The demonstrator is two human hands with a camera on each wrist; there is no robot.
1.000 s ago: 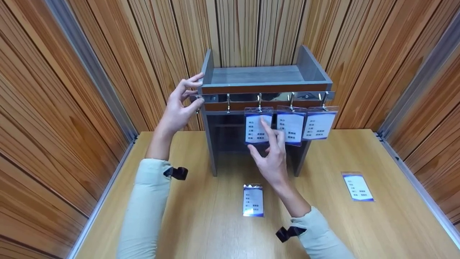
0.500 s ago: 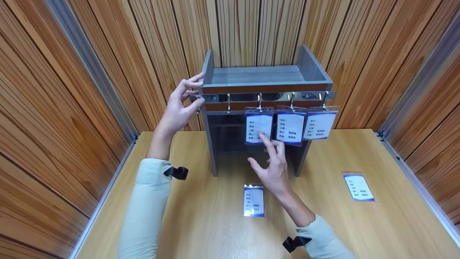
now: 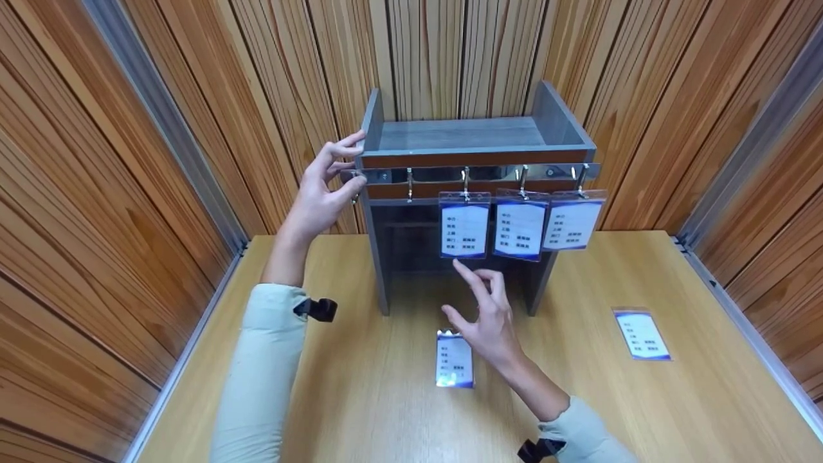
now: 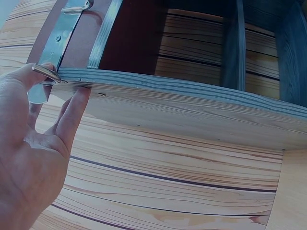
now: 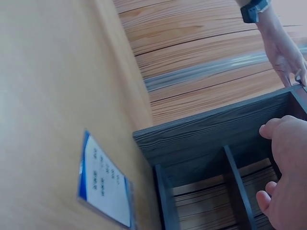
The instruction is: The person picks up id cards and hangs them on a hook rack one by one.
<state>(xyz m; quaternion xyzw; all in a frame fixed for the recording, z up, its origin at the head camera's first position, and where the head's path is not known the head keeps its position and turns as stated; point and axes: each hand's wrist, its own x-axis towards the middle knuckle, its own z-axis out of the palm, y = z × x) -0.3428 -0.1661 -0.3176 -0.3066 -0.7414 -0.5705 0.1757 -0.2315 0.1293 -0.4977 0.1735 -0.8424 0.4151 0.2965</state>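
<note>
My left hand [image 3: 321, 196] grips the left front edge of a grey wooden shelf unit [image 3: 476, 134], thumb at the end of its metal hook rail [image 3: 443, 173] and fingers along the side panel. In the left wrist view, the thumb lies beside a metal hook [image 4: 45, 73]. My right hand [image 3: 490, 321] is empty in the air, fingers spread, its index fingertip just below a hanging badge holder [image 3: 464, 228]. Two more badge holders hang to the right, a middle one [image 3: 519, 225] and an end one [image 3: 573, 224]. A flat badge holder [image 3: 454, 366] lies on the table below my right hand.
Another badge holder [image 3: 642, 334] lies on the wooden table [image 3: 578, 392] at the right. One bare hook [image 3: 409, 184] shows left of the hanging badges. Wood-plank walls [image 3: 270, 96] with metal corner strips enclose the table on the left, back and right.
My right hand has drawn down and away from the front of the leftmost hanging badge holder, which stays on its hook. My left hand has kept its place on the shelf unit.
</note>
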